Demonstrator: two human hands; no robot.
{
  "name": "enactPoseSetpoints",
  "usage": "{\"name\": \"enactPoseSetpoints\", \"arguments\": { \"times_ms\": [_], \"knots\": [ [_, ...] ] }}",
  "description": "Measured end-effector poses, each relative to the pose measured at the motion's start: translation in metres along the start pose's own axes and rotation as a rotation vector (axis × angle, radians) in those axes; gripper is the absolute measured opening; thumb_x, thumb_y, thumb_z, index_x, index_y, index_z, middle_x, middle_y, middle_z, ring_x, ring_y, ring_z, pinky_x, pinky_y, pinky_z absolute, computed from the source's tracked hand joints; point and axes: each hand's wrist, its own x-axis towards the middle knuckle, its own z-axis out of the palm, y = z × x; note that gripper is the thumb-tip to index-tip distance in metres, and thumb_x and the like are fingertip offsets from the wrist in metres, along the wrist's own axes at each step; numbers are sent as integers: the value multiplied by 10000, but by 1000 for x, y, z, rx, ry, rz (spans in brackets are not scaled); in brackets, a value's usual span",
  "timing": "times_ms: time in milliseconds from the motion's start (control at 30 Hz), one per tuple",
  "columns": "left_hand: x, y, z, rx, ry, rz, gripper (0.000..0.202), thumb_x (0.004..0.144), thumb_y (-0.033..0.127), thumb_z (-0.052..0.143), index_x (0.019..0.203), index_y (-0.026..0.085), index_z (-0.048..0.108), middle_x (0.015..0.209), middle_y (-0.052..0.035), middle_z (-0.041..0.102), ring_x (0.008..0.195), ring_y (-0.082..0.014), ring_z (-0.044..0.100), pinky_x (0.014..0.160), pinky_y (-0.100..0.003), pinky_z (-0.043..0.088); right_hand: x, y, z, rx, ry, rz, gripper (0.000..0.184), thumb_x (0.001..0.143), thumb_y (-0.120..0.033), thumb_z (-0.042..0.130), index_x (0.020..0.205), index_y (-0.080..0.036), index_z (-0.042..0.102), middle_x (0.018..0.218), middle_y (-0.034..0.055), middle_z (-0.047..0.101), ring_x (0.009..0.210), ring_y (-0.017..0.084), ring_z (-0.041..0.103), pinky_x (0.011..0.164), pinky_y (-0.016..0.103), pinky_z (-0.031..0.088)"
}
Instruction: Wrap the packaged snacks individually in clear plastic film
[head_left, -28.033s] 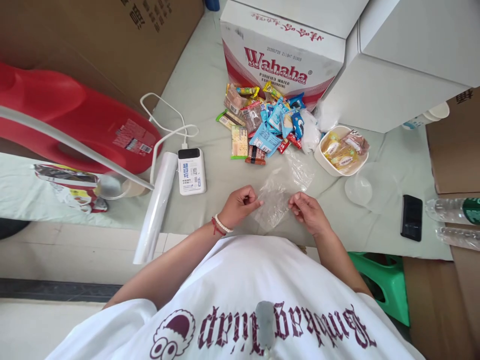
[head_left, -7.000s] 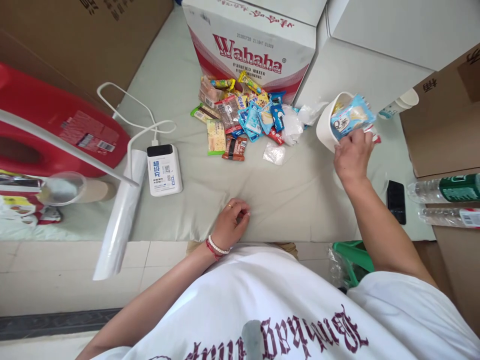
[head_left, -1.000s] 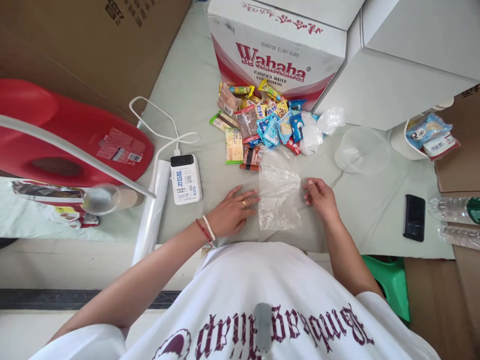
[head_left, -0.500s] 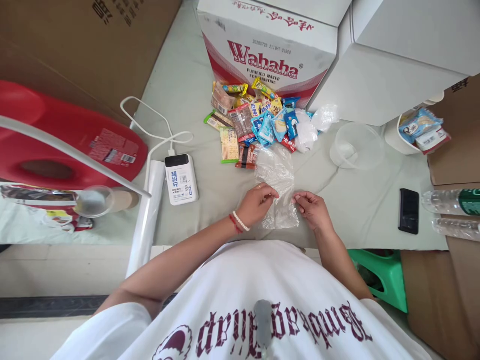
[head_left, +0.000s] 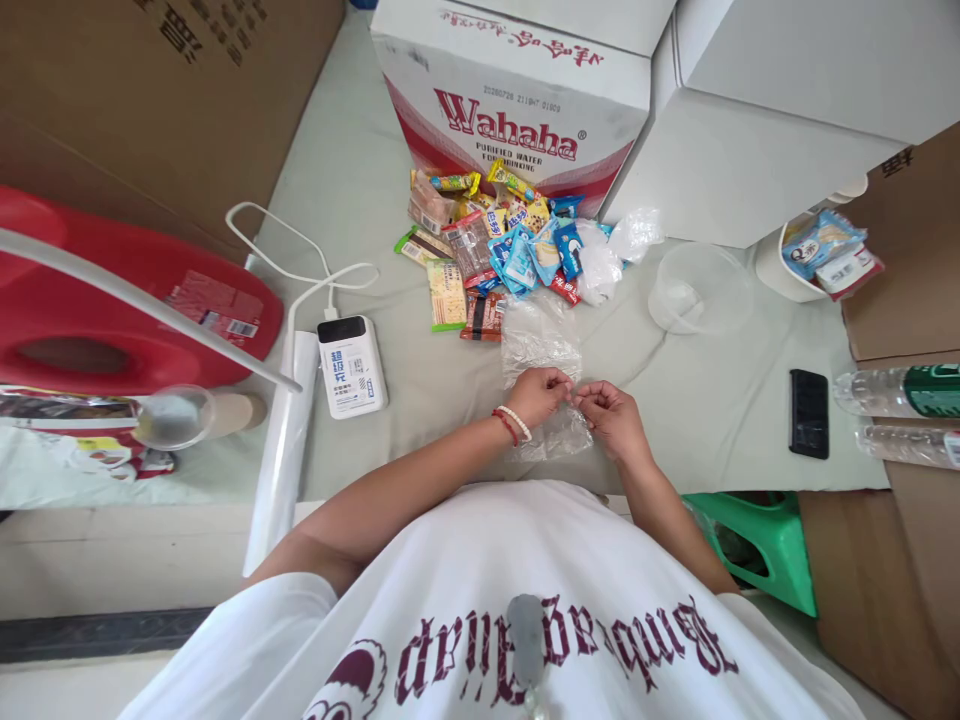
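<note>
A clear plastic bag [head_left: 536, 340] lies crumpled and flat on the cloth-covered table in front of me. My left hand [head_left: 538, 395], with a white bead bracelet and a red cord at the wrist, pinches the bag's edge. Close beside it, my right hand [head_left: 609, 418] pinches the same edge, the fingertips of both hands almost meeting. Just beyond the bag spreads a pile of wrapped snacks [head_left: 517, 255] in blue, yellow, red and green packets. Some clear crumpled plastic [head_left: 600, 272] rests at the pile's right side.
Behind the snacks stands a Wahaha carton [head_left: 517, 110]. To the left are a white power bank [head_left: 352, 370] with cable, a plastic roll [head_left: 281, 450] and a red jug [head_left: 135, 290]. Rightward are a clear bowl [head_left: 701, 290], a snack-filled cup [head_left: 787, 270], a phone [head_left: 808, 415] and bottles [head_left: 874, 392].
My left hand has moved right along the bag, and the two hands have come together. The whole view has shifted slightly.
</note>
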Motion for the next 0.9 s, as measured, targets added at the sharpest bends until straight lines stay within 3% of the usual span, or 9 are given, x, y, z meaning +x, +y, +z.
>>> {"name": "enactPoseSetpoints", "arguments": {
  "times_ms": [100,233,400,500,633,767,900],
  "knots": [
    [-7,-5,-4,-133,-8,19,109,829,235,617,793,144,666,690,19,644,481,-64,444,518,-224,376,0,-4,2,36,-5,41,461,656,-523,818,934,-206,630,688,-37,619,471,74,371,447,237,255],
    [-14,-9,-8,-181,27,23,147,839,299,628,793,160,642,689,26,631,464,-65,447,506,-230,379,3,-6,5,12,-42,46,527,636,-478,831,1028,-213,600,645,-71,567,478,89,382,462,244,292],
    [-14,-7,-8,-39,128,25,287,826,439,675,733,170,633,674,3,648,585,-115,537,590,-253,427,-1,-3,7,-296,36,-201,518,748,-386,742,1197,-215,548,793,-21,677,618,144,538,622,291,446],
    [-9,-2,-7,82,123,10,183,772,336,701,720,166,659,691,-5,667,673,-142,586,649,-264,438,-7,-1,11,-510,76,-327,558,800,-319,649,1323,-209,490,838,-7,700,653,171,590,677,318,478],
    [-4,2,-7,177,47,-8,154,747,285,654,659,161,677,638,-1,637,652,-148,567,637,-275,405,-12,1,15,-632,90,-380,585,817,-271,582,1383,-202,455,876,10,714,670,187,626,693,331,483],
    [-1,0,-8,151,10,5,127,718,220,604,629,157,668,593,7,612,626,-136,547,638,-267,414,-17,1,13,-519,46,-328,579,797,-304,645,1342,-214,469,856,-1,708,671,173,611,692,318,481],
    [-3,-6,-8,121,53,31,165,779,263,589,653,165,628,604,22,582,620,-126,513,625,-259,402,-19,0,3,-159,50,-93,494,769,-473,726,1152,-237,523,843,4,719,543,124,511,515,265,406]
  ]
}}
